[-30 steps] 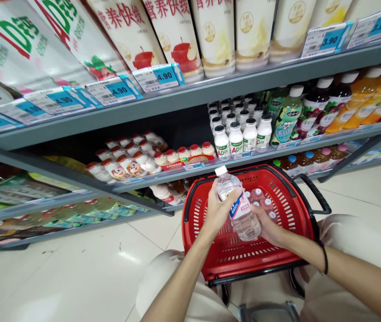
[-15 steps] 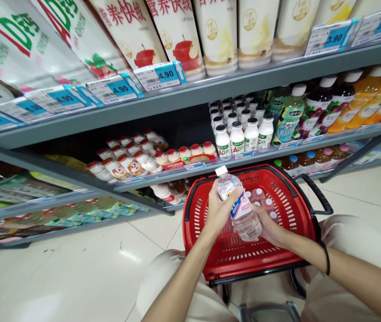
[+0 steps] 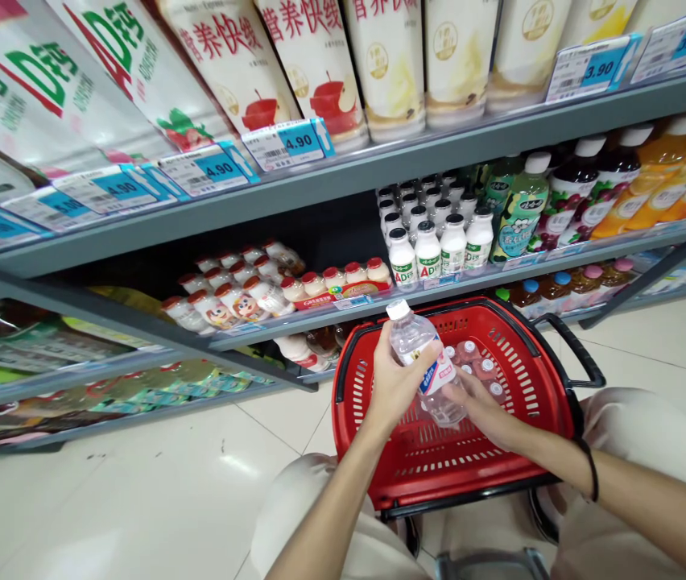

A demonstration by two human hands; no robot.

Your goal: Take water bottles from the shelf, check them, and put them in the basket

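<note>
A clear plastic drink bottle (image 3: pixel 411 337) with a white cap and a blue, white and pink label is held tilted above the red shopping basket (image 3: pixel 360 403). My left hand (image 3: pixel 396 377) wraps round its upper part, thumb across the label. Lower down, my right hand (image 3: pixel 485 407) closes on the bottle's right side near the base; some of its fingers are hidden behind it. Inside the basket, beyond my hands, several small pinkish bottles (image 3: pixel 481 364) with white caps stand together. The basket's black handle (image 3: pixel 576 350) sticks out at the right.
Just past the basket, a lower shelf (image 3: pixel 295 318) carries small white bottles (image 3: pixel 402 256), red-capped bottles (image 3: pixel 352 278) and juice bottles (image 3: pixel 521 213). An upper shelf edge (image 3: pixel 343 181) with price tags overhangs it. My knees flank the basket above a tiled floor (image 3: pixel 198 499).
My right hand has shifted slightly up the bottle, its thumb now nearer the label. The bottle's base tips a little farther away from me. My left hand keeps its hold.
</note>
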